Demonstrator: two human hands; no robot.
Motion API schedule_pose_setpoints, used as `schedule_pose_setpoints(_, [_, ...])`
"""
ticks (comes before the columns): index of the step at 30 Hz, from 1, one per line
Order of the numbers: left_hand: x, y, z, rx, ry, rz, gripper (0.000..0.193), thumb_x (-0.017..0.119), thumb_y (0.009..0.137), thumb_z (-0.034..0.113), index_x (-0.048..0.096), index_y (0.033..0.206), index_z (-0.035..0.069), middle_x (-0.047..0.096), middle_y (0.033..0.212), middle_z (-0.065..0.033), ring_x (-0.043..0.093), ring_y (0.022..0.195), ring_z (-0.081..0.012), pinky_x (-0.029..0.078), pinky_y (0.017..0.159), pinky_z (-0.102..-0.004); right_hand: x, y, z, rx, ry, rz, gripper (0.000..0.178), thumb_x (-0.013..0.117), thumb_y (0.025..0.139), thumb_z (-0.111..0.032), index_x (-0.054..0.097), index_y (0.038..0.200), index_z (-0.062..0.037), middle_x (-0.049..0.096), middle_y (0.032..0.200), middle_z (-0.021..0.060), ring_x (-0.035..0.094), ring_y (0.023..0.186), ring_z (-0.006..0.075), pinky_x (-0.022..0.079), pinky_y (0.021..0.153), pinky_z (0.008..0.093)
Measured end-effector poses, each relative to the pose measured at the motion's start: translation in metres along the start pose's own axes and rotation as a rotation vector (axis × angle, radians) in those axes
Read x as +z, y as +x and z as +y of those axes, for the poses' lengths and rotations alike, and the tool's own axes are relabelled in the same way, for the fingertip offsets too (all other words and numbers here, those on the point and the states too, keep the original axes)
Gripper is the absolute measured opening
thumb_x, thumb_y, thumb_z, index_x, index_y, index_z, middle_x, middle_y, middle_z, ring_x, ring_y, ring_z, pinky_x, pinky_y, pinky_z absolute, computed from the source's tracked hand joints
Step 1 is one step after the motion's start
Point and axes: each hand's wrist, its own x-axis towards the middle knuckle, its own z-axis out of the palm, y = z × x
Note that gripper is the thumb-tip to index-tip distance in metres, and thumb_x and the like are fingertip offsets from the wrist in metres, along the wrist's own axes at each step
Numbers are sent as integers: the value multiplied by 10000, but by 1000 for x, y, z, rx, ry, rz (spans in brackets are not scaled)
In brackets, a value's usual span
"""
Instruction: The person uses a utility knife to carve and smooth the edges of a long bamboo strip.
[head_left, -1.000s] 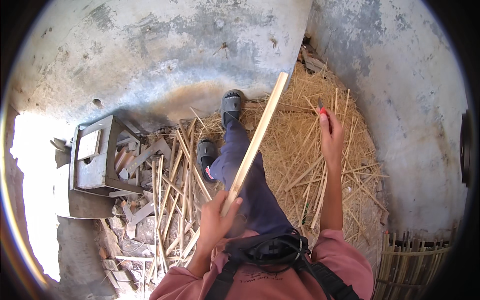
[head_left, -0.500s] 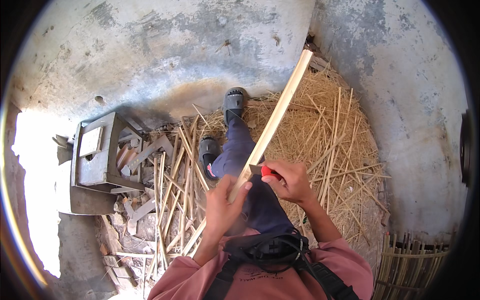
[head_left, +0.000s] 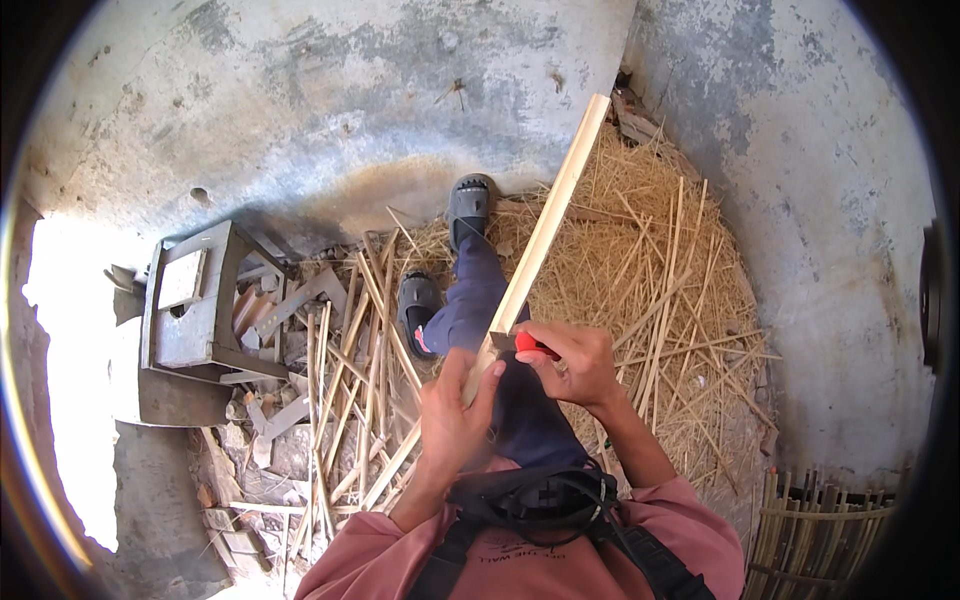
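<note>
A long pale strip of split bamboo or wood [head_left: 550,218] slants up and away to the right over my legs. My left hand [head_left: 455,405] is closed round its near part, thumb along the side. My right hand [head_left: 575,362] grips the red handle of a short-bladed knife [head_left: 503,341]. The dark blade lies across the strip, touching it just beyond my left thumb. Most of the handle is hidden by my fingers.
Shavings and thin strips [head_left: 660,290] cover the floor at the right. Several long sticks [head_left: 350,375] lie at the left, next to a grey wooden stool [head_left: 205,300] on its side. A slatted basket [head_left: 820,530] stands lower right. Worn walls [head_left: 330,90] rise ahead.
The strip's far end has swung slightly left. The knife blade has moved a little left and now lies across the strip, with my right hand shifting slightly along.
</note>
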Motion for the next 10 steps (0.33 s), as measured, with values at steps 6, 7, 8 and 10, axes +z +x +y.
schedule_pose_setpoints(6, [0, -6, -6, -2, 23, 13, 280, 737, 980, 268, 618, 955, 16, 659, 707, -242, 698, 681, -443, 512, 599, -451, -5, 10, 2, -27, -63, 39, 240, 775, 908, -272, 769, 1068, -94, 728, 797, 37, 676, 595, 202, 497, 507, 319])
schedule_pose_setpoints(7, [-1, -7, -7, -29, 43, -6, 276, 737, 979, 269, 621, 967, 19, 666, 720, -243, 702, 692, -445, 515, 606, -456, -6, 12, 4, -13, -52, 68, 236, 777, 905, -266, 770, 1067, -94, 735, 805, 38, 681, 599, 195, 499, 509, 315])
schedule_pose_setpoints(8, [0, -10, -9, -58, 61, -26, 273, 738, 977, 269, 623, 978, 22, 674, 732, -244, 705, 704, -447, 518, 613, -460, -9, 16, 7, 2, -60, 69, 234, 778, 904, -259, 770, 1068, -93, 741, 815, 43, 687, 604, 190, 504, 513, 311])
schedule_pose_setpoints(10, [0, -14, -11, -88, 76, -48, 270, 738, 976, 270, 626, 990, 24, 681, 745, -245, 709, 715, -449, 521, 620, -465, -17, 26, 10, 32, -75, 71, 231, 781, 900, -247, 770, 1071, -91, 754, 837, 53, 697, 613, 179, 513, 521, 305])
